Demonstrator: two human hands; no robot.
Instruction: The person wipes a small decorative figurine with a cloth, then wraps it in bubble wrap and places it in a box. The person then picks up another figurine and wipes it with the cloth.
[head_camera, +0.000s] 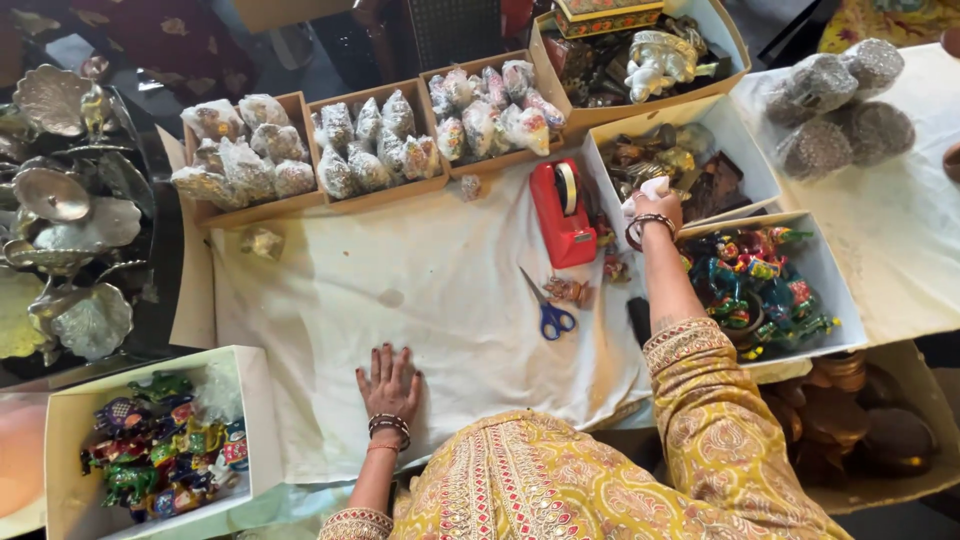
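Note:
My left hand (388, 383) lies flat, fingers spread, on the white cloth (420, 280) near its front edge and holds nothing. My right hand (656, 212), with bangles at the wrist, reaches forward over the rim of a white box of brass-coloured figurines (690, 160). Its fingers are closed around a small white wrapped piece (648, 188). A red tape dispenser (560, 215) stands just left of that hand. Blue-handled scissors (548, 310) and a small painted figurine (570, 290) lie on the cloth between my hands.
Three cardboard trays of plastic-wrapped figurines (365, 145) line the back. White boxes of colourful painted animals sit at right (765, 285) and front left (160, 450). Silver leaf-shaped dishes (70, 230) fill the left. Glittery wrapped balls (840, 105) lie far right.

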